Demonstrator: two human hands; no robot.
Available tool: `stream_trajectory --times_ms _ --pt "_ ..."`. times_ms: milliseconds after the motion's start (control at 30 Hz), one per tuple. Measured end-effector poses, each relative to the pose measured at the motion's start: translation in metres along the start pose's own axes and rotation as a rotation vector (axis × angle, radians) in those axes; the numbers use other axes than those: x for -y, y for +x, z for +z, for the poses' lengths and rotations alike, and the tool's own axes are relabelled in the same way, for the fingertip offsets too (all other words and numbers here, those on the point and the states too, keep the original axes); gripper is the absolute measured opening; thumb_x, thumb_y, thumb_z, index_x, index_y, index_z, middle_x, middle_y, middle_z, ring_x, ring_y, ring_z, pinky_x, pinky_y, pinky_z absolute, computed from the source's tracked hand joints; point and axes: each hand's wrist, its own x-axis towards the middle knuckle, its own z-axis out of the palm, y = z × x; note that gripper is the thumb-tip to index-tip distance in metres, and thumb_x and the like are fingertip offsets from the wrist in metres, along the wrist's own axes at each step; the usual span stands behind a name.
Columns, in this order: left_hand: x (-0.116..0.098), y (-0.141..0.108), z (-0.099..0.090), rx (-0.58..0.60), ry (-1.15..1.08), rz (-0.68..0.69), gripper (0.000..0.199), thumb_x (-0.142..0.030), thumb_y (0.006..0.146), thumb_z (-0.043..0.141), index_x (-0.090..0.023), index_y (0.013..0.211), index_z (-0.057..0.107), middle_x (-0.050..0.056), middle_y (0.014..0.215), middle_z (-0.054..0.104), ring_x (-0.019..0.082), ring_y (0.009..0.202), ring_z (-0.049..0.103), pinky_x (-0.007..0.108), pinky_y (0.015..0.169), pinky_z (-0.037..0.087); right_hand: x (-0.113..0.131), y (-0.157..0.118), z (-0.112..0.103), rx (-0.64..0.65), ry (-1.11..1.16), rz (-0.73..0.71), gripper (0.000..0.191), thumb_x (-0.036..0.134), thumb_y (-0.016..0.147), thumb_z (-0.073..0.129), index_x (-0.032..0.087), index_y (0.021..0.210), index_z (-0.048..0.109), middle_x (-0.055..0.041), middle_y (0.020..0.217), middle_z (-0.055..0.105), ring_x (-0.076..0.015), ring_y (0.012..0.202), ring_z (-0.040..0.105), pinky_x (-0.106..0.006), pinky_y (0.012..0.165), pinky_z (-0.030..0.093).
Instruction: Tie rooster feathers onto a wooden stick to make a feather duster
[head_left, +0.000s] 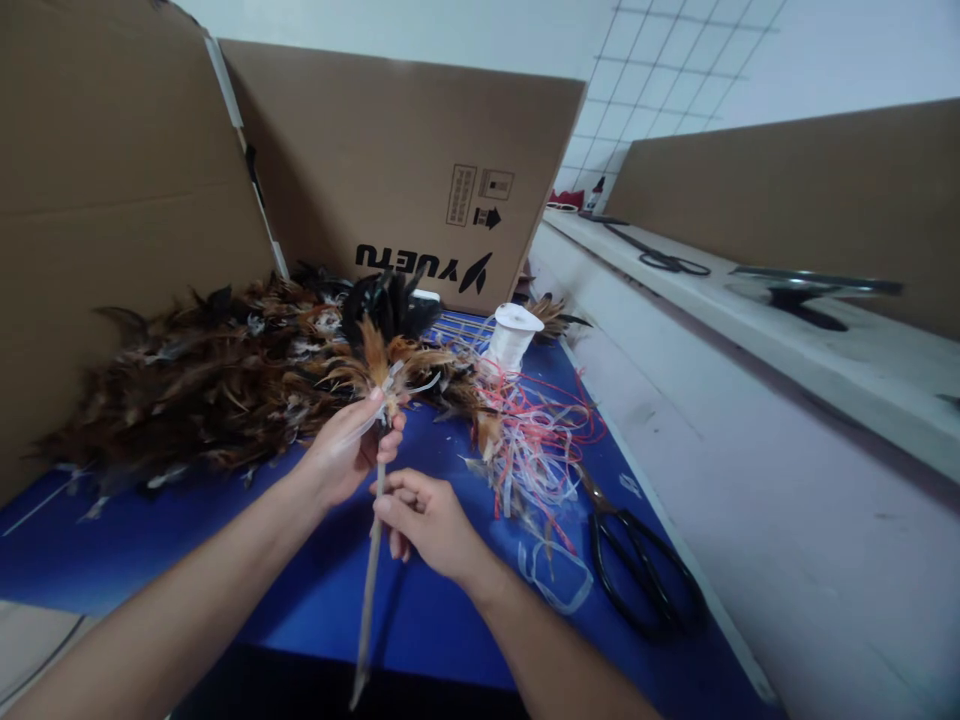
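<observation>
My left hand [352,450] is closed around the upper end of a thin stick [367,610], where a tuft of brown and black feathers [382,325] fans out. A white ribbon [397,380] lies across the base of the tuft and trails over the hand. Lower down, my right hand [427,520] pinches the same stick between thumb and fingers. The stick hangs slanted, its bottom end near the table's front edge. Behind the left hand spreads a large heap of similar feathers [202,390].
Right of my hands are a white ribbon spool [514,340], tangled pink and white strips [536,430] and black-handled scissors [645,570] on the blue table [315,600]. Cardboard panels [390,150] stand behind and left. A white ledge [720,290] on the right carries smaller scissors [664,260].
</observation>
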Motion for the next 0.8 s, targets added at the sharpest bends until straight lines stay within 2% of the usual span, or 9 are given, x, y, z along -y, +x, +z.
stream_trajectory --times_ms 100,300,500,600,800 --pt "-0.003 0.003 -0.004 0.016 0.031 -0.038 0.024 -0.031 0.086 0.054 -0.008 0.088 0.059 0.003 0.067 0.052 0.002 0.043 0.037 0.012 0.034 0.024 -0.002 0.002 -0.003 -0.048 0.01 -0.037 0.031 0.043 0.082 0.055 0.015 0.094 0.058 0.0009 0.064 0.062 -0.0055 0.039 0.05 -0.017 0.036 0.039" --pt "-0.011 0.004 -0.011 0.065 0.116 -0.068 0.027 -0.036 0.083 0.057 -0.009 0.078 0.056 0.003 0.069 0.052 0.0 0.042 0.032 0.011 0.034 0.016 -0.006 0.008 -0.011 -0.17 -0.011 -0.032 0.036 0.048 0.084 0.051 0.014 0.094 0.058 0.0002 0.065 0.062 -0.0065 0.041 0.051 -0.017 0.035 0.039" --pt "-0.033 0.001 -0.029 0.047 0.029 -0.015 0.025 -0.03 0.086 0.053 -0.007 0.092 0.061 0.0 0.064 0.047 -0.001 0.038 0.028 0.01 0.032 0.016 -0.011 0.009 -0.014 -0.195 -0.035 0.008 0.036 0.049 0.084 0.051 0.015 0.095 0.059 0.0007 0.063 0.06 -0.0067 0.041 0.051 -0.017 0.035 0.038" --pt "-0.048 -0.001 -0.041 0.028 -0.038 0.031 0.025 -0.026 0.088 0.048 -0.006 0.093 0.061 -0.001 0.063 0.045 0.0 0.037 0.027 0.009 0.031 0.019 -0.014 0.01 -0.013 -0.198 -0.074 0.006 0.035 0.048 0.084 0.051 0.015 0.093 0.059 0.001 0.063 0.06 -0.0063 0.04 0.05 -0.017 0.035 0.038" --pt "-0.069 -0.006 -0.054 0.08 -0.08 0.136 0.03 -0.026 0.092 0.038 -0.006 0.095 0.06 0.001 0.065 0.047 0.001 0.038 0.032 0.01 0.03 0.025 -0.013 0.016 -0.01 -0.224 -0.24 0.017 0.023 0.036 0.083 0.052 0.017 0.094 0.058 0.0006 0.068 0.06 -0.0062 0.043 0.048 -0.018 0.037 0.037"
